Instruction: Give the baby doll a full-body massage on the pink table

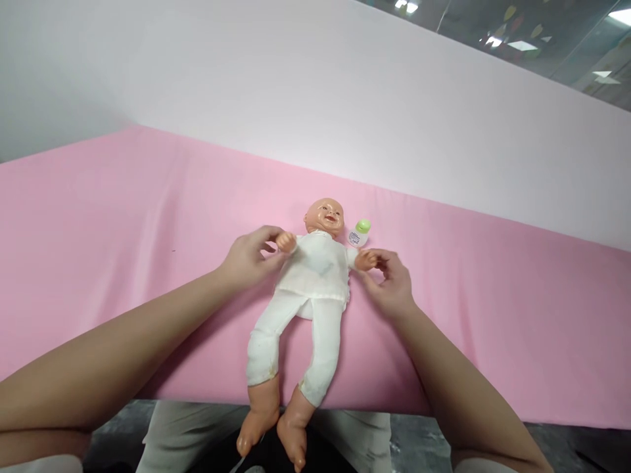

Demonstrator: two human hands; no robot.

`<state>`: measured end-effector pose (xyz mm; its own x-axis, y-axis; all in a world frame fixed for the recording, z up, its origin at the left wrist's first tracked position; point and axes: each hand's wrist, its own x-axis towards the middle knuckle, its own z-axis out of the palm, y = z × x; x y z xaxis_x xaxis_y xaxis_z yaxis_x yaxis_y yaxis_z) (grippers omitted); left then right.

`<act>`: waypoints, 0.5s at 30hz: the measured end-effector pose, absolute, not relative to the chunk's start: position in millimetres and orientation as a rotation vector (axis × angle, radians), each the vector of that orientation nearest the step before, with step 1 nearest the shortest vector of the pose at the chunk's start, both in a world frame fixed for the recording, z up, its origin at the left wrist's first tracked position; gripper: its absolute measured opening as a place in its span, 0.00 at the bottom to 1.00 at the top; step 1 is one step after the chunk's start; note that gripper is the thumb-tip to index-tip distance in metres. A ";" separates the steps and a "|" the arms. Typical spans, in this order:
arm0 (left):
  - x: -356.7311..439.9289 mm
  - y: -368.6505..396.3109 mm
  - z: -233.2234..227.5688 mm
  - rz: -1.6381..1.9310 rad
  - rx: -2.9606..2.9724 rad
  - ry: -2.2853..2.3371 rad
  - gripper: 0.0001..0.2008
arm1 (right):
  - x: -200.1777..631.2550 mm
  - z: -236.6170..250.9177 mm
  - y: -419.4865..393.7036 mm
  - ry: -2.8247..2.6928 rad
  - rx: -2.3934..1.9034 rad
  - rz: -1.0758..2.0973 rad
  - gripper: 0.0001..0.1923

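A baby doll (315, 276) in white top and white trousers lies on its back on a pink cloth-covered surface (123, 230), head away from me, bare feet hanging over the near edge. My left hand (249, 257) pinches the doll's arm by the sleeve at the picture's left side. My right hand (392, 279) holds the doll's other small hand at the right side. A small white bottle with a green cap (359, 233) lies on the cloth just beside the doll's head.
A white wall (315, 98) rises behind the pink surface. Glass panels and ceiling lights (542, 46) show at the top right. Below the near edge are my legs in light trousers (177, 440) and a grey floor.
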<state>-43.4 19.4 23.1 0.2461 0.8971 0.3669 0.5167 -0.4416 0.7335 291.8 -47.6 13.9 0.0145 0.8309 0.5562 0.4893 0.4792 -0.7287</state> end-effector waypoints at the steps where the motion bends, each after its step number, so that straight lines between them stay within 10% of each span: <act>1: -41.3 16.5 22.2 1.023 2.202 1.174 0.18 | 284.6 16.4 -51.8 -1.823 -1.120 0.320 0.19; 7: -38.0 17.3 13.5 0.873 2.516 0.981 0.18 | 269.7 13.2 -52.4 -2.215 -0.942 0.144 0.23; 15: -56.0 37.3 16.9 1.117 1.794 1.554 0.17 | 319.3 6.7 -28.4 -1.257 -1.216 0.604 0.33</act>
